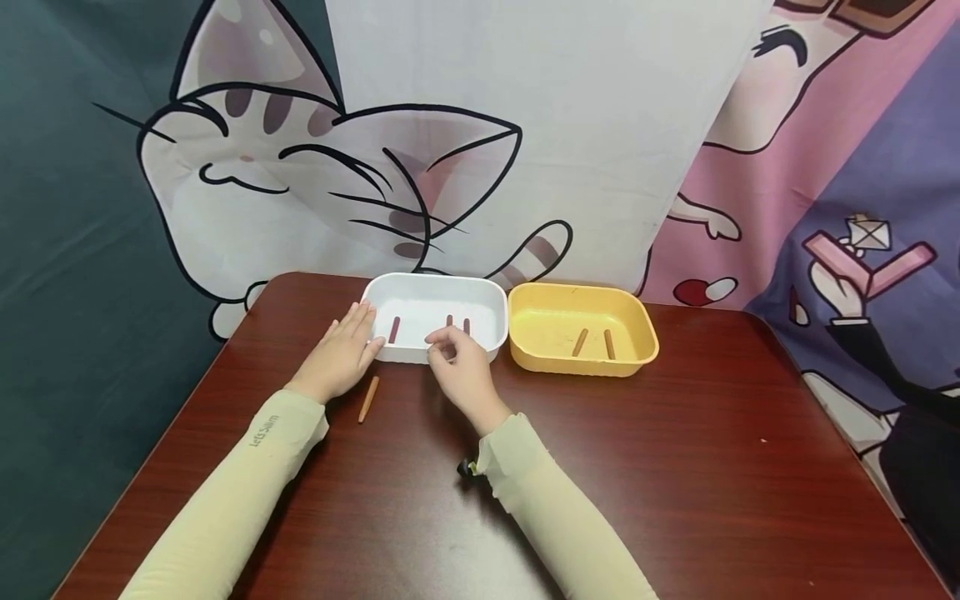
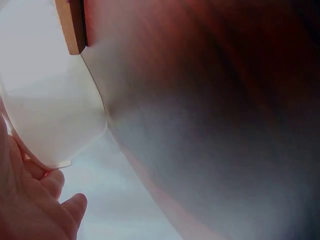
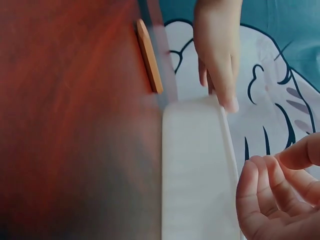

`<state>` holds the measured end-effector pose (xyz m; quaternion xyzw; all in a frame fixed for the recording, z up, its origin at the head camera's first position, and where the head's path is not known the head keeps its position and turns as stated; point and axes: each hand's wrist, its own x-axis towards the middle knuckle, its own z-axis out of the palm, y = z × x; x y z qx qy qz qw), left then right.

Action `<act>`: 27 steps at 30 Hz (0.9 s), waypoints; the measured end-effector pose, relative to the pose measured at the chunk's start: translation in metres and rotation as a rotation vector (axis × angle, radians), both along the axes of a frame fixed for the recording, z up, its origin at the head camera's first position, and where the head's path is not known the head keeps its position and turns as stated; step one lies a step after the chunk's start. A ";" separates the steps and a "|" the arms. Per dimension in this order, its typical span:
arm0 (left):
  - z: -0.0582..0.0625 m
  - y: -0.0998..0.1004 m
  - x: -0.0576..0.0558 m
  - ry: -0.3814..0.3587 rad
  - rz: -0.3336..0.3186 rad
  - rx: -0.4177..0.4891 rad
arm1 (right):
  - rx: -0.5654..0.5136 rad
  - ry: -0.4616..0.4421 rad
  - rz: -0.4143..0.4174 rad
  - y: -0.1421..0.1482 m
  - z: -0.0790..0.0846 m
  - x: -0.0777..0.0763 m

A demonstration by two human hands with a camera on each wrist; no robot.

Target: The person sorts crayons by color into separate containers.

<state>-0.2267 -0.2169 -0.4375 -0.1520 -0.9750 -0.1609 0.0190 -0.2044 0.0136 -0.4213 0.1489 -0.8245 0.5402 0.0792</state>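
Observation:
My left hand (image 1: 337, 354) lies with straight fingers against the left end of a white plastic box (image 1: 420, 354); its fingertips touch the rim in the left wrist view. Over that box's front edge is my right hand (image 1: 463, 375), thumb and fingertips drawn together. Nothing shows between those fingertips (image 3: 262, 162) in the right wrist view. Inside the white box lie dark red sticks (image 1: 394, 330), two of them partly hidden behind the right hand. An orange-brown, crayon-like stick (image 1: 368, 400) with a tapered end rests on the table, just right of the left wrist.
Against the white box's right side stands a yellow plastic box (image 1: 577, 365) with two brown sticks (image 1: 609, 344) in it. Both are near the back of a dark red-brown table (image 1: 712, 467). A cloth with cartoon animals (image 1: 300, 208) hangs behind.

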 end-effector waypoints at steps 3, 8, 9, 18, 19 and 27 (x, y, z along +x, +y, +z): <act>0.002 -0.006 0.000 -0.011 -0.015 -0.008 | 0.019 -0.022 0.033 -0.006 -0.004 0.006; 0.005 -0.013 -0.001 -0.027 -0.044 -0.031 | 0.049 -0.082 0.094 -0.013 -0.011 0.011; 0.005 -0.014 -0.002 -0.030 -0.047 -0.037 | 0.059 -0.098 0.104 -0.014 -0.012 0.011; 0.007 -0.016 -0.003 -0.031 -0.072 -0.070 | 0.211 -0.239 0.133 -0.034 -0.022 0.011; 0.008 -0.016 -0.003 -0.029 -0.077 -0.075 | 0.232 -0.244 0.128 -0.036 -0.023 0.010; 0.012 -0.018 -0.002 -0.029 -0.098 -0.108 | 0.367 -0.232 0.025 -0.058 -0.026 0.010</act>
